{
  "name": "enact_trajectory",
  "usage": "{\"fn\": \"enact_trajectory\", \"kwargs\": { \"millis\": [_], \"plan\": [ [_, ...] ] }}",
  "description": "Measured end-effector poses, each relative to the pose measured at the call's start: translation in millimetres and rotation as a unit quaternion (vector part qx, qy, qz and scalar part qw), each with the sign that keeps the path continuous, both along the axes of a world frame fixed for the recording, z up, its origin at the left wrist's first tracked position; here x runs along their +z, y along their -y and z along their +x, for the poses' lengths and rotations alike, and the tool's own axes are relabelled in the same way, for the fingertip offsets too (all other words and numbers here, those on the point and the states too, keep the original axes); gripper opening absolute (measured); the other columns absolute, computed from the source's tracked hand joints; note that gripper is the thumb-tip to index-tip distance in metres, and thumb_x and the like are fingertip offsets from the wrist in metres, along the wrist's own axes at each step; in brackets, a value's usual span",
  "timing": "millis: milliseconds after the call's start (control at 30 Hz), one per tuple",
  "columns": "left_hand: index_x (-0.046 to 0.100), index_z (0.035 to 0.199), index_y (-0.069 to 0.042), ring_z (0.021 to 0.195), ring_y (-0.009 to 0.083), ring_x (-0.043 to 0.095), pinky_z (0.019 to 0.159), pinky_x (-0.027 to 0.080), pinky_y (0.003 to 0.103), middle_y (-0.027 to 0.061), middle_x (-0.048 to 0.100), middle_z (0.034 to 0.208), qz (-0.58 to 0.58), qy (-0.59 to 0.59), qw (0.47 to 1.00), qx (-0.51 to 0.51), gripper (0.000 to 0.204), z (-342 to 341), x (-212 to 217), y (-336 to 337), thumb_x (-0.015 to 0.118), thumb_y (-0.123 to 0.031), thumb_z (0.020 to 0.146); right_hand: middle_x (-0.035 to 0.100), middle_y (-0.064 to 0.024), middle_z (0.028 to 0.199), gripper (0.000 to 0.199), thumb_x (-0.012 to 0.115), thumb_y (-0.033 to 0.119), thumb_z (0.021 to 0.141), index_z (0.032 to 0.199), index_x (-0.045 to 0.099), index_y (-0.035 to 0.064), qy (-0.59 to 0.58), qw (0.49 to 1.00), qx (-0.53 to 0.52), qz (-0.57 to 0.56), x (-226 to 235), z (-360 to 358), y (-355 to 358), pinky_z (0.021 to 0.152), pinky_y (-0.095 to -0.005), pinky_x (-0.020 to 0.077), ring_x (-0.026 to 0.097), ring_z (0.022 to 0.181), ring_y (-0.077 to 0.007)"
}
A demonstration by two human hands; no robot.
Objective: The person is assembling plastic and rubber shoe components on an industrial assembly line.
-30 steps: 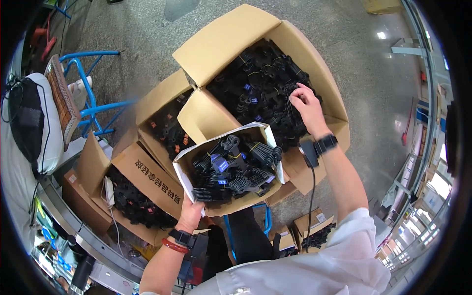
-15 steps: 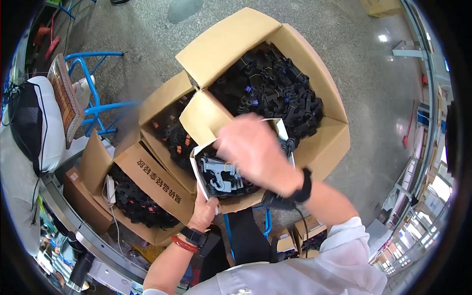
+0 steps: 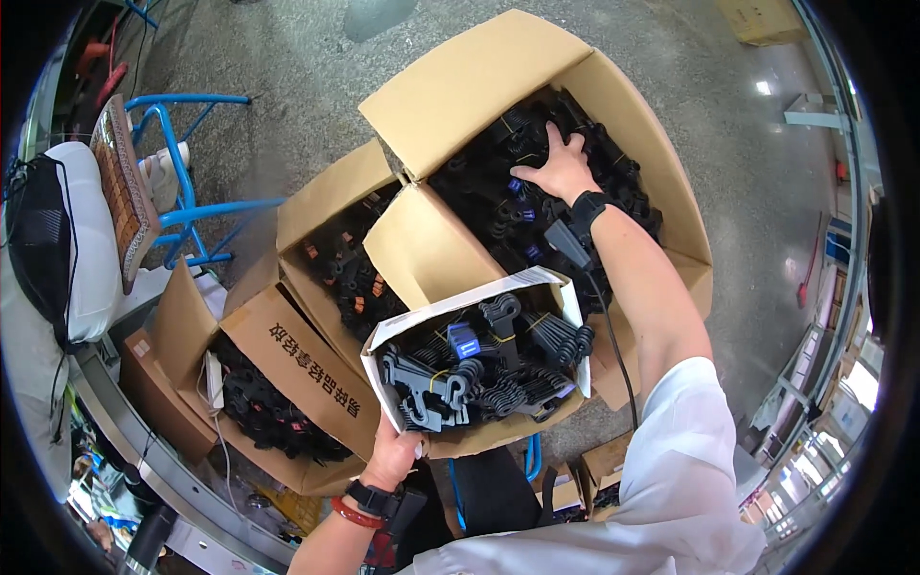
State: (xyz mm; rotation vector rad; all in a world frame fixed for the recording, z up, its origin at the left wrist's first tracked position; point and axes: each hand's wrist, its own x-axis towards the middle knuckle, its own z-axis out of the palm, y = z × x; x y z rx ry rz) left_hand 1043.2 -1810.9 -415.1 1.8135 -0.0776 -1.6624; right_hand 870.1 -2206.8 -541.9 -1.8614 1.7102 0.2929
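My left hand point(image 3: 393, 454) grips the lower left edge of a white-rimmed cardboard box point(image 3: 379, 393). Inside it lie bundles of black plastic hooked pieces point(image 3: 508, 350), like small hangers, tied with yellow bands; a blue tag shows among them. Farther off, my right hand point(image 3: 561, 171) is over the large open carton point(image 3: 661, 177), fingers spread on or just above a heap of similar black pieces point(image 3: 498, 206). Nothing shows in its grasp, though its underside is hidden. A small black device with a cable point(image 3: 569, 245) hangs at the right wrist.
Left of the large carton stands a second open carton point(image 3: 321, 196) with black and orange pieces. A third carton point(image 3: 292, 359), nearer on the left, holds more black pieces. Blue-framed stool legs point(image 3: 182, 216) stand at far left. The white box's near side is above my lap.
My right hand has moved from over the white-rimmed box up into the large carton, its fingers now spread. The left hand keeps its hold, and more of the box's contents shows.
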Motion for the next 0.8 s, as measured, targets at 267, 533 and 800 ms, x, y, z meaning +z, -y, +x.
{"fn": "enact_trajectory", "kwargs": {
  "millis": [267, 533, 800],
  "plan": [
    [0.031, 0.137, -0.001, 0.098, 0.0187, 0.053, 0.081, 0.046, 0.028, 0.0087, 0.053, 0.111, 0.026, -0.01, 0.999, -0.018, 0.069, 4.6, 0.2, -3.6, 0.05, 0.008, 0.071, 0.031, -0.0279, 0.135, 0.085, 0.073, 0.009, 0.068, 0.141, 0.029, 0.0186, 0.056, 0.993, -0.071, -0.078, -20.9, -15.2, -16.8, 0.097, -0.0451, 0.0427, 0.047, 0.114, -0.0448],
    [0.041, 0.132, -0.003, 0.1, 0.019, 0.054, 0.085, 0.044, 0.029, 0.0054, 0.057, 0.111, 0.013, -0.017, 0.999, 0.05, 0.063, -1.2, 5.8, 5.1, 0.047, 0.011, 0.071, 0.054, -0.0119, 0.113, 0.067, 0.06, -0.003, 0.075, 0.138, 0.036, 0.0055, 0.505, 0.782, -0.327, 0.163, 29.5, -92.0, -34.3, 0.081, -0.0321, 0.0488, 0.055, 0.098, -0.0173],
    [0.036, 0.135, -0.004, 0.104, 0.0198, 0.054, 0.088, 0.043, 0.031, 0.0065, 0.055, 0.118, 0.045, -0.055, 0.997, 0.023, 0.067, -9.0, 21.8, 15.1, 0.048, 0.013, 0.071, 0.046, -0.0105, 0.129, 0.065, 0.05, -0.007, 0.078, 0.14, 0.031, 0.0042, 0.58, 0.734, -0.33, 0.129, 183.4, -108.6, -119.0, 0.101, -0.0339, 0.04, 0.048, 0.117, -0.0199]
  ]
}}
